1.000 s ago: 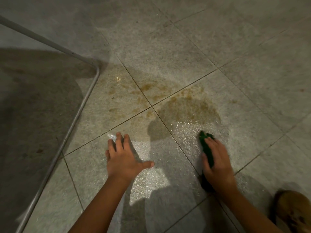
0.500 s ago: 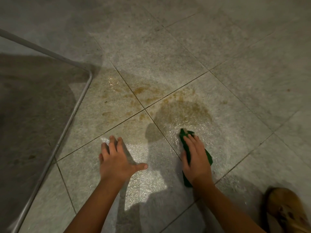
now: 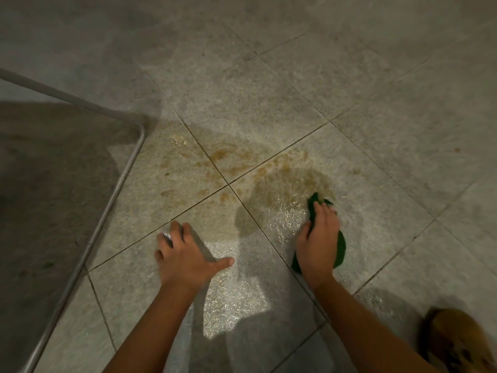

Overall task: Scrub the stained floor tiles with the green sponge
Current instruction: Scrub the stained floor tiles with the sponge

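Observation:
Brown stains (image 3: 285, 179) spread over the grey speckled floor tiles (image 3: 242, 103) around a grout crossing. My right hand (image 3: 318, 238) lies on top of the green sponge (image 3: 340, 246) and grips it, fingers bent over its front end at the near edge of the biggest stain. Green shows ahead of my fingertips, to the right of my palm and behind my thumb. My left hand (image 3: 185, 254) rests flat on the wet tile to the left, fingers spread and thumb out, holding nothing.
A thin metal rail (image 3: 113, 195) bends at a corner on the left and borders a darker floor area. A brown shoe (image 3: 454, 343) sits at the bottom right. The tile around my hands glistens with water (image 3: 236, 297).
My right hand slid the sponge left, then forward to the near edge of the big stain. My left hand stayed planted on the tile.

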`<control>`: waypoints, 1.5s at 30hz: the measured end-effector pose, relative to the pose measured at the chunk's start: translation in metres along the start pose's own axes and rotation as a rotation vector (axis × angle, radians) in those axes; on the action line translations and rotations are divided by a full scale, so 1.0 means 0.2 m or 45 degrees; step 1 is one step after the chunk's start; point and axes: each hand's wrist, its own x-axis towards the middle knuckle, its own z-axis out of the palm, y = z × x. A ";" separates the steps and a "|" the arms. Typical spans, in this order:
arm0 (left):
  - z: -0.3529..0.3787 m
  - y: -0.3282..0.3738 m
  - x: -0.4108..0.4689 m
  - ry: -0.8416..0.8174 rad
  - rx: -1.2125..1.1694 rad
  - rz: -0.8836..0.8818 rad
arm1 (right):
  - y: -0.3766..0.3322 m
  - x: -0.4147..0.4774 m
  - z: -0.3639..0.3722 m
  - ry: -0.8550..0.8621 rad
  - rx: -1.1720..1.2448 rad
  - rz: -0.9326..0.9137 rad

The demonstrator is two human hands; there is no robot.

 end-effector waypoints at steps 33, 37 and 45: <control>0.00 -0.01 0.00 0.006 -0.070 -0.030 | 0.13 0.09 -0.12 -0.178 0.045 -0.259; 0.00 0.00 0.00 0.026 -0.064 -0.031 | 0.02 0.13 0.00 -0.043 -0.015 -0.202; -0.02 -0.03 -0.02 0.051 -0.044 0.018 | -0.13 -0.05 0.09 -0.410 0.058 -0.594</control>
